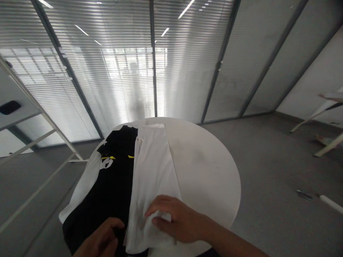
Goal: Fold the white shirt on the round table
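A round white table [207, 168] fills the frame's centre. On its left half lies a black garment [111, 184], with a folded white garment [153, 171] over its right edge. At bottom centre, the right hand [178, 221] pinches the white cloth's lower end; the left hand [98, 247], fingers curled, grips the black fabric beside it.
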`<state>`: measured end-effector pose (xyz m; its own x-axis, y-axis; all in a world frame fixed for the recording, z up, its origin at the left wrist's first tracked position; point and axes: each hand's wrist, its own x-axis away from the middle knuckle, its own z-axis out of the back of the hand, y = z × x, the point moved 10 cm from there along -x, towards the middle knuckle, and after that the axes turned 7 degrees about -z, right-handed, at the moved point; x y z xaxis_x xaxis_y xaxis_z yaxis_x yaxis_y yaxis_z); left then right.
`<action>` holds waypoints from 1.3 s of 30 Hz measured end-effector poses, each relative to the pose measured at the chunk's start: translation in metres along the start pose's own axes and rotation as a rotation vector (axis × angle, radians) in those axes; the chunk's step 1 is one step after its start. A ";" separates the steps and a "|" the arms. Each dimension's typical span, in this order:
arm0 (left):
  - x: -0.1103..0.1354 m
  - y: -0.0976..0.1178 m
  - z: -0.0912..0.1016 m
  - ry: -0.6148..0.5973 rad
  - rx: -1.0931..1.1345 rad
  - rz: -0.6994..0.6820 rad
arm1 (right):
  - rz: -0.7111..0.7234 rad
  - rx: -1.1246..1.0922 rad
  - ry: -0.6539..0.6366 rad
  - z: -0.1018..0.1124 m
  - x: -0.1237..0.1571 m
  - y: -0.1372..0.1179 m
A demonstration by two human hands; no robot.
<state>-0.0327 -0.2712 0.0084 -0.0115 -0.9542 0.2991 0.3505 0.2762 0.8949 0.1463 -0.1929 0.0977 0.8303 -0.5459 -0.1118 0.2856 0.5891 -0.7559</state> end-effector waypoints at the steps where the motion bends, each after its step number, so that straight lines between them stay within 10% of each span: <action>1: -0.005 0.007 0.011 0.010 -0.036 -0.004 | -0.141 0.037 0.094 0.015 0.000 0.025; 7: -0.099 0.087 0.059 0.089 -0.249 -0.096 | -0.756 0.350 0.357 0.063 0.017 0.133; 13: -0.240 0.120 0.090 0.323 -0.537 -0.116 | -0.806 0.395 0.140 0.041 0.027 0.123; 17: -0.292 0.135 0.084 0.335 -0.814 -0.237 | -0.638 0.227 0.110 0.029 0.031 0.106; 27: -0.335 0.127 0.084 0.324 -0.882 -0.151 | -0.758 -0.853 0.226 0.017 0.062 0.134; 39: -0.337 0.130 0.087 0.380 -0.969 -0.257 | -0.884 -0.482 -0.157 0.031 0.106 0.125</action>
<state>-0.0647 0.0961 0.0523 0.0432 -0.9901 -0.1333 0.9749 0.0126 0.2221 0.2848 -0.1593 0.0113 0.4787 -0.5651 0.6720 0.6328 -0.3085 -0.7102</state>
